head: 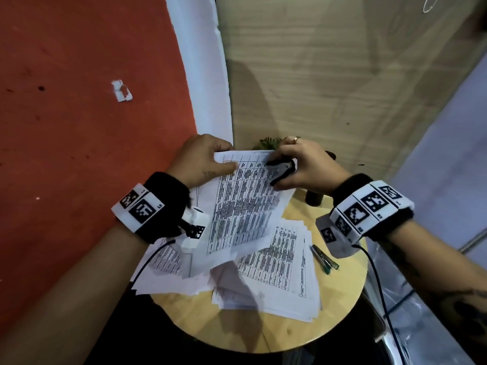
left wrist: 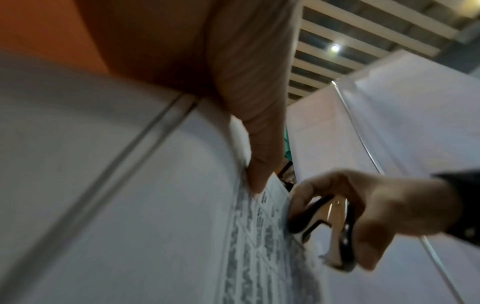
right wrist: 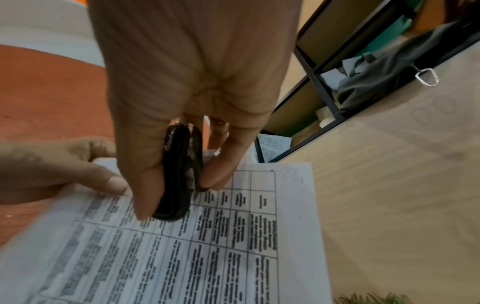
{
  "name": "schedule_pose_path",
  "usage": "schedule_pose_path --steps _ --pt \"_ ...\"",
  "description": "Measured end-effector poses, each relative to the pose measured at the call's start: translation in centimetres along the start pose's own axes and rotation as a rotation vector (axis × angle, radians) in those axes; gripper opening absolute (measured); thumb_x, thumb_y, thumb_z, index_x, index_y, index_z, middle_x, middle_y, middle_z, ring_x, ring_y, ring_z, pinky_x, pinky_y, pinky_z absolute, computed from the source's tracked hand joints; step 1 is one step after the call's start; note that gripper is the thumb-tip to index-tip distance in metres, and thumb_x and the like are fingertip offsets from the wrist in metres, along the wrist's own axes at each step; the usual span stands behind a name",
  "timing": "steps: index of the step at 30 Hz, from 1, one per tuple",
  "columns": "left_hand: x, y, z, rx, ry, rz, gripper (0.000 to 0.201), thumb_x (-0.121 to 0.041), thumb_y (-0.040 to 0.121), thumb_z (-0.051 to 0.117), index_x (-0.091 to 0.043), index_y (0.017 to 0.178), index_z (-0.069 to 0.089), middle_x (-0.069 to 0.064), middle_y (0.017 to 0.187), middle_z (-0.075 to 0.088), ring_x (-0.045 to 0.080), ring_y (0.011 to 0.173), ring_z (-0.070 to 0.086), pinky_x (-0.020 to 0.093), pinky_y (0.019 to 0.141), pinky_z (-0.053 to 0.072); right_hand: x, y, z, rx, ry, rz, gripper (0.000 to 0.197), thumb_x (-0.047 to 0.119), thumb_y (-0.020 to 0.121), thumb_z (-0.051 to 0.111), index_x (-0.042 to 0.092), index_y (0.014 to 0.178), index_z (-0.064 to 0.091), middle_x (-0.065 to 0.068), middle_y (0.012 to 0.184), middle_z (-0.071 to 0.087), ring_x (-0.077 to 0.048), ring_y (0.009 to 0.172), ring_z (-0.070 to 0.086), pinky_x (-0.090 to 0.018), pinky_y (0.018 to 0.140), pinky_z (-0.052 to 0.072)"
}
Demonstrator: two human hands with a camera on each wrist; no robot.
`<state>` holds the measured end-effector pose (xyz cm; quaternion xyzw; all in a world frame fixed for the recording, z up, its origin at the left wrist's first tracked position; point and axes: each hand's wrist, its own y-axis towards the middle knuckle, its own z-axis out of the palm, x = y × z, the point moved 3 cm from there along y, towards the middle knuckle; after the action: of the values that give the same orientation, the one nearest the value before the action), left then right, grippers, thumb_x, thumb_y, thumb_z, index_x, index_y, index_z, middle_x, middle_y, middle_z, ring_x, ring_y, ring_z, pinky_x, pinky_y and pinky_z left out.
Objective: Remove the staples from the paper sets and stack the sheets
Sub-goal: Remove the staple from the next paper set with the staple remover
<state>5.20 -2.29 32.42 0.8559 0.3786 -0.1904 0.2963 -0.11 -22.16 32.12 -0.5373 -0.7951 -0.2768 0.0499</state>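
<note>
Now we pinch the printed paper set (head: 242,204) at its top corner with our left hand (head: 204,160), raised above the round table (head: 340,306), while our right hand (head: 303,164) squeezes the black staple remover (head: 280,171) against its top edge.

Both wrists are wearing black bands (head: 168,191) carrying white blocks with black square markers (head: 371,209); thin black cables (head: 376,285) are trailing from each; a ring (head: 297,139) is showing on the right hand (head: 303,164); bare forearms are bearing tattoos.
</note>
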Motion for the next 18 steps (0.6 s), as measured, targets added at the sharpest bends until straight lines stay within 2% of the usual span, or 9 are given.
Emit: schedule_pose_path --steps 3,5,6,8,10,12,14,16,18 --pt "-1.2 0.2 0.1 -0.046 0.379 0.053 0.037 -0.055 0.071 0.068 -0.025 0.093 0.070 -0.001 0.083 0.066 0.023 0.100 0.057 0.039 0.090 0.035 0.5 -0.3 -0.1 0.012 -0.012 0.001 0.048 0.014 0.055 0.087 0.010 0.100 0.071 -0.010 0.094 0.059 -0.024 0.087 0.057 -0.021 0.073 0.038" --pt "-2.2 0.4 0.7 -0.063 0.500 0.097 0.033 -0.052 0.077 0.067 -0.027 0.100 0.068 0.000 0.089 0.065 0.023 0.104 0.052 0.036 0.082 0.027 1.0 -0.3 -0.2 0.008 -0.014 0.003 0.049 0.015 0.055 0.087 0.010 0.101 0.071 -0.011 0.095 0.059 -0.025 0.088 0.057 -0.023 0.075 0.039" --pt "-2.7 0.5 0.9 -0.061 0.503 0.111 0.030 -0.050 0.079 0.067 -0.026 0.098 0.068 0.001 0.085 0.065 0.025 0.101 0.055 0.035 0.080 0.028 1.3 -0.3 -0.2 0.002 -0.012 0.006 0.049 0.015 0.055 0.087 0.010 0.101 0.071 -0.011 0.095 0.059 -0.025 0.089 0.057 -0.024 0.076 0.040" --pt "-3.2 0.6 1.3 -0.034 0.429 0.113 0.024 -0.042 0.081 0.068 -0.020 0.091 0.070 0.003 0.071 0.058 0.030 0.090 0.061 0.035 0.075 0.038 1.5 -0.4 -0.2 -0.017 -0.004 0.013 0.049 0.016 0.055 0.087 0.010 0.101 0.071 -0.011 0.096 0.060 -0.026 0.090 0.057 -0.026 0.077 0.041" --pt "-3.1 0.8 1.5 -0.016 0.300 0.096 0.019 -0.035 0.080 0.072 -0.018 0.089 0.072 0.007 0.065 0.056 0.034 0.082 0.063 0.034 0.068 0.042 1.6 -0.5 -0.4 -0.043 -0.001 0.020 0.049 0.016 0.056 0.086 0.010 0.101 0.071 -0.012 0.097 0.060 -0.027 0.090 0.057 -0.025 0.075 0.039" --pt "-2.6 0.7 1.5 -0.029 0.166 0.074 0.016 -0.038 0.074 0.074 -0.025 0.085 0.072 0.005 0.060 0.061 0.036 0.076 0.064 0.033 0.063 0.042 1.5 -0.8 -0.4 -0.070 0.005 0.016 0.047 0.014 0.056 0.085 0.009 0.100 0.070 -0.013 0.099 0.057 -0.027 0.090 0.056 -0.022 0.071 0.036" --pt "-2.2 0.7 1.6 -0.024 0.088 0.067 0.014 -0.048 0.069 0.068 -0.041 0.080 0.065 -0.002 0.054 0.055 0.034 0.070 0.063 0.033 0.061 0.043 1.5 -1.1 -0.1 -0.125 0.030 -0.011 0.045 0.012 0.057 0.083 0.008 0.100 0.069 -0.014 0.106 0.054 -0.027 0.094 0.056 -0.020 0.075 0.037" --pt "-2.2 0.7 1.5 0.002 0.014 0.065 0.005 -0.053 0.068 0.065 -0.049 0.066 0.062 0.003 0.054 0.054 0.029 0.059 0.056 0.034 0.059 0.044 1.8 -1.5 0.3 -0.210 0.044 -0.062 0.041 0.015 0.061 0.076 0.010 0.101 0.067 -0.013 0.117 0.051 -0.026 0.098 0.058 -0.028 0.083 0.047" --pt "-2.4 0.5 1.3 0.004 -0.038 0.065 0.017 -0.048 0.070 0.066 -0.048 0.055 0.060 -0.001 0.047 0.045 0.014 0.049 0.042 0.031 0.053 0.034 2.5 -1.9 0.4 -0.280 -0.002 -0.146 0.040 0.017 0.065 0.068 0.009 0.103 0.065 -0.013 0.118 0.054 -0.030 0.096 0.060 -0.041 0.079 0.053"
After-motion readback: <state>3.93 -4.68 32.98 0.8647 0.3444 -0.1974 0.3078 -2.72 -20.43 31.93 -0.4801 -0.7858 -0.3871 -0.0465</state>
